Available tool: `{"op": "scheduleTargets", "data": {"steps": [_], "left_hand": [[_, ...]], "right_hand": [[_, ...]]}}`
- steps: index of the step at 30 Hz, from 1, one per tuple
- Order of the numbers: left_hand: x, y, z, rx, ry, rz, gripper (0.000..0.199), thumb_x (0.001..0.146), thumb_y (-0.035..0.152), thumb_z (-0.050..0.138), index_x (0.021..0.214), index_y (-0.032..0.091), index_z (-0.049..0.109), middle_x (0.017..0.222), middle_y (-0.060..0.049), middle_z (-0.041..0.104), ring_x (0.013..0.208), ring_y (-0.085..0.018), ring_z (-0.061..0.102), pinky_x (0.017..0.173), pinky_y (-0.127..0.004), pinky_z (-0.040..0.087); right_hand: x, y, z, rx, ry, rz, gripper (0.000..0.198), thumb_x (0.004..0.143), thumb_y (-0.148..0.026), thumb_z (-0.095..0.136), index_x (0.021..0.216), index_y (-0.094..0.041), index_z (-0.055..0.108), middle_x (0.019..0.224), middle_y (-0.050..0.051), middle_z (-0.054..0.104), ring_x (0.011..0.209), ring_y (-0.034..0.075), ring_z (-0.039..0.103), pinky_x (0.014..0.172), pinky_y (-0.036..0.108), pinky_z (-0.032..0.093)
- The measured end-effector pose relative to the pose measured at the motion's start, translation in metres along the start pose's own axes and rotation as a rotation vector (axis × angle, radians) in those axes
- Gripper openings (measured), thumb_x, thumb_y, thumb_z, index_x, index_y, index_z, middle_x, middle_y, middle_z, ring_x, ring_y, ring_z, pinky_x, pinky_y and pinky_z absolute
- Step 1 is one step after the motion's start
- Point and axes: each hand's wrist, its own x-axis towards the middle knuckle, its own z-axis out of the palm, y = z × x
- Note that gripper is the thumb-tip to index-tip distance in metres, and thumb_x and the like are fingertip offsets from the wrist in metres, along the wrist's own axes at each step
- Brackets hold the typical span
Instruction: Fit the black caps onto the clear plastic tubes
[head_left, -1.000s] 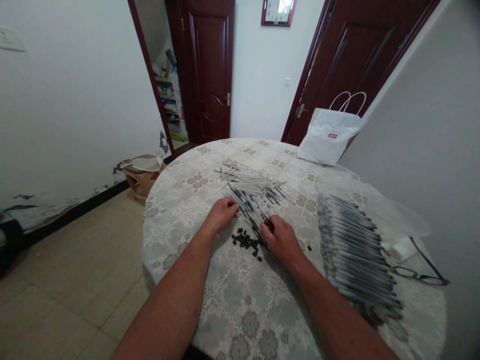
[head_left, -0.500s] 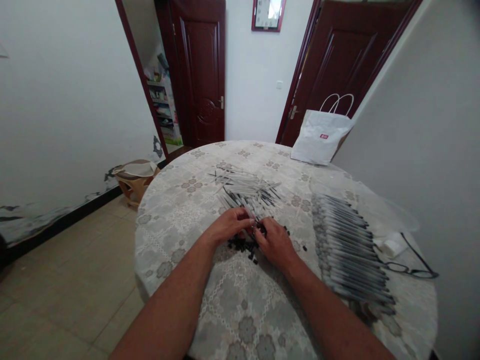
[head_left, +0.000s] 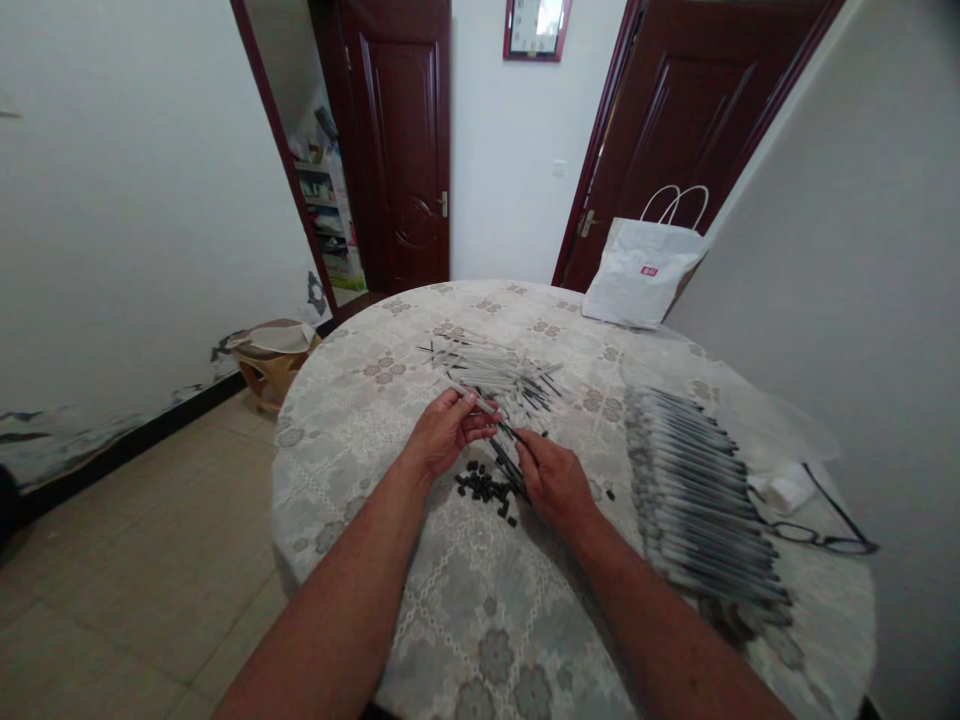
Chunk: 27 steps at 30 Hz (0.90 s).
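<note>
Pen barrel (head_left: 471,397): thin grey tube, pinched in the fingers of the left hand (head_left: 448,432), lifted just over the loose barrels (head_left: 495,377) mid-counter. Right hand (head_left: 551,480): curled, fingertips down at the near end of that heap beside the small black caps (head_left: 486,487); whether it grips anything cannot be told. Step judged: fitting a cap to the barrel; next calls for a fine pinch and end-to-end alignment.
Around: finished pens (head_left: 705,500) in rows at right, glasses (head_left: 821,535), white bag (head_left: 637,285), patterned counter (head_left: 480,620). Nothing obstructs the hands.
</note>
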Motion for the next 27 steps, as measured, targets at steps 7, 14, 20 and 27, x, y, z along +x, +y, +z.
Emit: {"op": "scheduleTargets", "data": {"steps": [7, 14, 20, 27], "left_hand": [[-0.001, -0.001, 0.001, 0.048, -0.044, -0.019, 0.029, 0.086, 0.035, 0.074, 0.099, 0.018, 0.054, 0.103, -0.012, 0.075, 0.086, -0.024, 0.076, 0.075, -0.037, 0.062], [-0.003, -0.01, 0.005, 0.202, -0.089, -0.07, 0.03, 0.082, 0.035, 0.078, 0.097, 0.017, 0.059, 0.104, -0.013, 0.076, 0.088, -0.024, 0.076, 0.075, -0.035, 0.062], [-0.01, -0.027, 0.024, 0.169, -0.176, -0.166, 0.032, 0.08, 0.034, 0.08, 0.096, 0.016, 0.059, 0.095, -0.013, 0.076, 0.083, -0.024, 0.077, 0.075, -0.035, 0.062], [-0.014, -0.03, 0.036, -0.078, -0.168, -0.224, 0.025, 0.082, 0.029, 0.078, 0.094, 0.016, 0.061, 0.095, -0.011, 0.077, 0.084, -0.023, 0.077, 0.077, -0.036, 0.062]], "right_hand": [[0.0, -0.001, -0.002, -0.028, -0.006, 0.011, 0.035, 0.102, -0.025, 0.042, 0.127, -0.021, 0.066, 0.119, 0.008, 0.074, 0.103, 0.023, 0.071, 0.094, 0.034, 0.052], [0.0, -0.003, -0.006, 0.045, 0.069, -0.025, 0.037, 0.096, -0.024, 0.045, 0.127, -0.017, 0.064, 0.111, 0.012, 0.071, 0.104, 0.024, 0.066, 0.097, 0.036, 0.049], [0.002, -0.009, -0.011, 0.495, 0.277, 0.217, 0.043, 0.096, -0.031, 0.04, 0.133, -0.017, 0.056, 0.117, 0.012, 0.067, 0.104, 0.023, 0.064, 0.087, 0.034, 0.052], [0.011, -0.007, -0.013, 0.847, 0.341, 0.312, 0.055, 0.103, -0.044, 0.017, 0.142, -0.018, 0.046, 0.126, 0.015, 0.065, 0.118, 0.024, 0.062, 0.084, 0.036, 0.053]]}}
